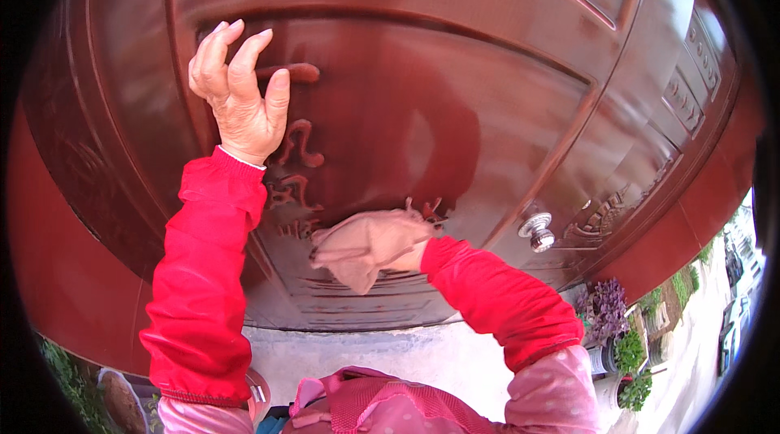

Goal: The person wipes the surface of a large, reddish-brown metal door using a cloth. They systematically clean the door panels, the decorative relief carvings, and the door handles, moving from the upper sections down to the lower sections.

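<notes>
A glossy dark-red door (378, 99) with raised panels and carved characters rises in front of me. My left hand (244, 89) is up at the panel's upper left, beside the top carved stroke (298, 72). Its fingers are bent and spread with nothing in them; whether they touch the door I cannot tell. Lower down, my right hand (407, 258) has a pale pink cloth (362, 245) against the door, right of the lowest carved characters. The cloth covers most of that hand's fingers. Red sleeve covers (204, 288) are on both forearms.
A round silver doorknob (537, 231) sticks out to the right of the cloth. Potted plants with purple leaves (603, 312) and green leaves (631, 352) stand at lower right. More greenery (70, 379) grows at lower left. Pale paving (365, 348) lies below the door.
</notes>
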A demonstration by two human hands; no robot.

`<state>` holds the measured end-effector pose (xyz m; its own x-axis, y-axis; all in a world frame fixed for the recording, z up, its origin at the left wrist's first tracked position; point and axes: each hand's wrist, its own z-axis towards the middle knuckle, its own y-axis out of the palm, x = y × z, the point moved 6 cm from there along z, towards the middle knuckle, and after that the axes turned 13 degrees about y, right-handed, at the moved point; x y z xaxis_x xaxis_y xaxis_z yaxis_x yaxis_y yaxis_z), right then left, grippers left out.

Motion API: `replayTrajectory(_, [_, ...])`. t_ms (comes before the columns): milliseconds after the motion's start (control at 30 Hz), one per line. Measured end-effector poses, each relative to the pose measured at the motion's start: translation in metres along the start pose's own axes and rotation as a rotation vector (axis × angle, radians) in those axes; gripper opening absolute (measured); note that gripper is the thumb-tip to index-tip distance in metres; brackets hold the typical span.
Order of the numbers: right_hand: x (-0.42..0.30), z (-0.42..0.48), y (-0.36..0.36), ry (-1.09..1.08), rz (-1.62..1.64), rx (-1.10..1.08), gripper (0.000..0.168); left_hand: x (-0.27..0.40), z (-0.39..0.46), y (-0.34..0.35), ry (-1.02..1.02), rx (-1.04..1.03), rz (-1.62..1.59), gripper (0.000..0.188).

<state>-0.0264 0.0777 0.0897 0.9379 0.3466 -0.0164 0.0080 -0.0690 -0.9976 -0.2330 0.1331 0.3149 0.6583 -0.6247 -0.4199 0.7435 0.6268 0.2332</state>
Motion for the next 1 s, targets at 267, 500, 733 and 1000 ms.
replayTrajectory(267, [0.111, -0.100, -0.160, 0.046, -0.311, 0.730, 0.062, 0.007, 0.004, 0.000, 0.030, -0.019, 0.035, 0.036])
replayTrajectory(500, [0.098, -0.124, -0.209, 0.408, -0.380, 1.563, 0.078, 0.035, 0.024, 0.015, 0.026, -0.146, 0.194, 0.045])
replayTrajectory(733, [0.111, -0.104, -0.133, 0.764, -0.261, 1.345, 0.068, 0.152, 0.092, 0.085, 0.075, -0.116, -0.123, 0.053])
replayTrajectory(1000, [0.112, -0.109, 0.168, 0.750, 0.138, 0.568, 0.026, 0.194, 0.115, 0.143, 0.163, -0.178, -0.066, 0.063])
